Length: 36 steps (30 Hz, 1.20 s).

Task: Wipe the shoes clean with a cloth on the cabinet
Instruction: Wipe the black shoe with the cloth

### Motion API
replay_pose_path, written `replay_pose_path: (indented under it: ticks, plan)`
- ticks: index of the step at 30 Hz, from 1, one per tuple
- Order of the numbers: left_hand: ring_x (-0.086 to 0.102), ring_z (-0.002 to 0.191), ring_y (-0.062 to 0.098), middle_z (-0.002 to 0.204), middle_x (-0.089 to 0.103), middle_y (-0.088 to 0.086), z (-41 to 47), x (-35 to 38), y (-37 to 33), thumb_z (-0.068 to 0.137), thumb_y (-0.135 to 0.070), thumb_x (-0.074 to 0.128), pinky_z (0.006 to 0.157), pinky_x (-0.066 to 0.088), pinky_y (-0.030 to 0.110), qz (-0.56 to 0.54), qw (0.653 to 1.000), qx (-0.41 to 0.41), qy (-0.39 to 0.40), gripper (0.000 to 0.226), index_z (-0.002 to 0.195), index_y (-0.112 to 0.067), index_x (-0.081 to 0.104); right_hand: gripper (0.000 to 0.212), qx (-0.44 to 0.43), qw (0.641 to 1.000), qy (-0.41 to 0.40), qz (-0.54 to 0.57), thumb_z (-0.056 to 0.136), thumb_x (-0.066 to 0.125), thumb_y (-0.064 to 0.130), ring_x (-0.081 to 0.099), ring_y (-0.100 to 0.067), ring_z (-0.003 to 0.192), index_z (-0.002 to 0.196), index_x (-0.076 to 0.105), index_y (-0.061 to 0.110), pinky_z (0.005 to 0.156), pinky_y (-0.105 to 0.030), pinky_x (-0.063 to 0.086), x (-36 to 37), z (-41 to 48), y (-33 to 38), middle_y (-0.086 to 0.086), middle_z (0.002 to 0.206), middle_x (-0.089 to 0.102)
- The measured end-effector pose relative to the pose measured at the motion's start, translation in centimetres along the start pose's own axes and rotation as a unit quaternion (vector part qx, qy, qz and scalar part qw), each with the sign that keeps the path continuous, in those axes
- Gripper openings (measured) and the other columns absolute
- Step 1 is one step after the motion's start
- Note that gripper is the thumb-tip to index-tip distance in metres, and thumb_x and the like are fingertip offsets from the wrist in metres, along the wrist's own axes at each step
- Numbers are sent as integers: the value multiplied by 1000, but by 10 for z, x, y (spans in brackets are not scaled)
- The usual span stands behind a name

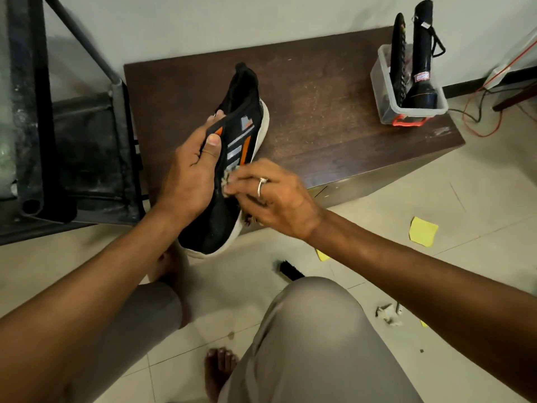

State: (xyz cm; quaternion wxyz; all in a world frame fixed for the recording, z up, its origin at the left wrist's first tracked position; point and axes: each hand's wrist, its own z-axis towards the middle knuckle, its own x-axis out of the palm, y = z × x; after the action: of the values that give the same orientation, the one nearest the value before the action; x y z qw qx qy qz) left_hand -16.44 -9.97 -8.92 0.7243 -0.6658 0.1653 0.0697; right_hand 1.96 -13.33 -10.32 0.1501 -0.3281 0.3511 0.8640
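Note:
A black shoe (241, 112) with grey and orange stripes and a white sole lies on its side over the front edge of the dark wooden cabinet (334, 126). My left hand (189, 170) grips the shoe at its opening, thumb on the upper. My right hand (273, 196), with a ring on one finger, pinches a small pale cloth (228, 180) and presses it on the shoe's side just below the stripes. Most of the cloth is hidden under my fingers.
A clear plastic box (406, 106) with a black torch and a remote stands at the cabinet's right end. A dark metal frame (58, 141) is at the left. On the tiled floor lie a black brush (289, 270), yellow paper pieces (422, 231) and scraps.

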Motion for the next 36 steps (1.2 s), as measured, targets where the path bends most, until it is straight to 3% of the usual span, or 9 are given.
replay_pose_path:
  ticks: [9,12,16,20,24,29,33,36]
  plan:
    - [38,143,-2,155,47,-9,-3,-1,-4,111,-31,38,121,31,26,15,1000,-12,6,43,152,-20,47,17,150,978,-142,-44,89,73,1,70,-18,101,104,79,5,92,-32,58,-9,48,-32,-9,108,73]
    - [43,142,5,153,50,-4,-3,-1,-4,111,-30,38,120,35,33,5,1000,-7,-2,43,151,-19,48,18,137,984,-111,-38,88,74,1,69,-20,103,105,78,5,94,-35,57,-8,43,-21,-10,109,72]
    - [38,144,-1,154,47,-7,-2,-1,-3,111,-27,39,121,30,25,2,1000,-4,0,42,151,-18,48,20,49,998,-32,10,87,75,-3,68,-24,104,106,78,3,95,-34,56,-4,10,5,-14,110,71]
    - [37,143,-4,154,46,-10,-3,1,-7,111,-26,39,119,29,19,8,1000,-17,5,42,152,-18,47,20,119,986,-107,-46,88,74,0,69,-22,104,107,78,5,92,-39,58,-11,40,-27,-11,110,72]
    - [43,140,-3,152,50,-12,-2,-1,-5,111,-33,39,118,35,27,11,1000,-29,-1,42,150,-26,49,18,226,953,-202,-4,87,74,-1,70,-17,101,104,79,4,89,-39,59,-2,55,-22,-8,107,73]
    - [34,144,-7,157,44,-11,-4,2,-10,111,-25,38,119,27,16,10,1000,-26,4,42,152,-23,46,20,172,978,-117,8,87,75,-3,70,-20,102,104,79,5,93,-36,58,4,17,5,-9,108,73]
    - [34,143,-8,156,43,-14,-5,1,-10,111,-30,38,113,27,7,33,999,-27,3,43,153,-26,45,20,226,959,-169,-10,87,74,-1,69,-13,100,105,79,6,93,-30,57,-10,51,-25,-6,107,73]
    - [38,142,-6,155,46,-12,-5,-1,-9,111,-31,38,114,30,11,26,999,-23,1,42,152,-25,46,20,222,961,-162,-8,87,74,-1,69,-17,102,105,79,6,93,-34,57,1,49,-5,-8,108,73]
